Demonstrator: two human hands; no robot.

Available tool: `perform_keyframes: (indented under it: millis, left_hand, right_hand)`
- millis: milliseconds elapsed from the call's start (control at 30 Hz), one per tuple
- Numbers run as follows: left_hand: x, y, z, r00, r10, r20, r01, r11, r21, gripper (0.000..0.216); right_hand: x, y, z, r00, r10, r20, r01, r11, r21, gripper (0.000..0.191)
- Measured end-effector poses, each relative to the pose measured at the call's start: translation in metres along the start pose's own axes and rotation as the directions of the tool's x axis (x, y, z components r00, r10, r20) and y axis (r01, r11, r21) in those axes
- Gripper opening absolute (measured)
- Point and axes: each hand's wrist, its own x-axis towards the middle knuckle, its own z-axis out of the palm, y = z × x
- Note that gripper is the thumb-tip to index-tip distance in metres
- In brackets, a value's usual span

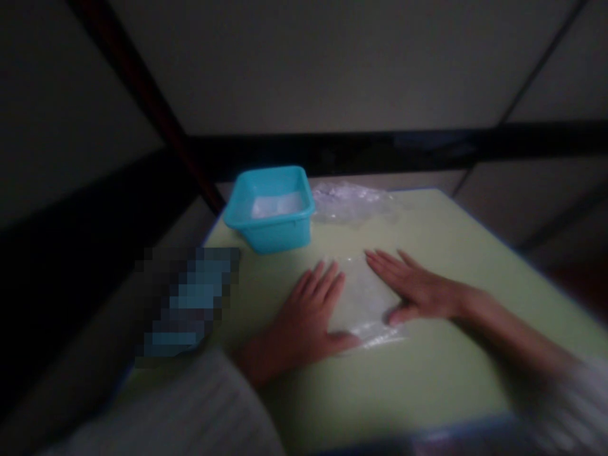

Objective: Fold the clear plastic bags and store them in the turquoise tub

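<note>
A clear plastic bag (363, 297) lies flat on the pale green table (380, 386), with shiny creases along its near edge. My left hand (311, 316) rests palm down over the bag's left side, fingers stretched out and thumb pointing right. On the opposite side, my right hand (413, 288) lies with extended fingers on the bag's right part, its thumb near the lower right corner. Neither hand grips anything. The middle of the bag shows between the two hands.
A turquoise plastic basket (280, 235) stands at the back left, with something white (278, 204) inside. Beside it lies a crumpled heap of clear plastic (354, 201). A pixelated, blurred-out object (194, 301) is at the table's left edge. A wall rises behind the table.
</note>
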Motion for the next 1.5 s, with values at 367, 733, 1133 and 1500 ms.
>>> perform_keyframes:
  millis: [367,733,1133,1500]
  left_hand:
    - [0.012,-0.012,-0.004,0.999,-0.026,-0.04,0.026,1.0,0.001,0.088]
    - [0.011,-0.015,0.0,0.998,-0.056,0.012,0.056,0.998,0.026,0.086]
    - [0.008,-0.019,-0.001,0.997,-0.073,0.034,0.072,0.996,0.048,0.088]
    - [-0.006,-0.024,-0.014,0.986,0.164,0.012,-0.161,0.979,-0.123,0.082]
  right_hand:
    - [0.009,-0.015,-0.003,0.989,-0.03,-0.146,0.023,0.998,-0.051,0.093]
    - [0.013,-0.012,0.005,0.994,-0.01,-0.111,0.003,0.998,-0.065,0.097]
    - [0.014,-0.014,0.005,0.997,0.023,-0.077,-0.028,0.998,-0.064,0.098]
    - [0.005,-0.021,-0.001,0.98,-0.134,-0.145,0.124,0.989,-0.075,0.091]
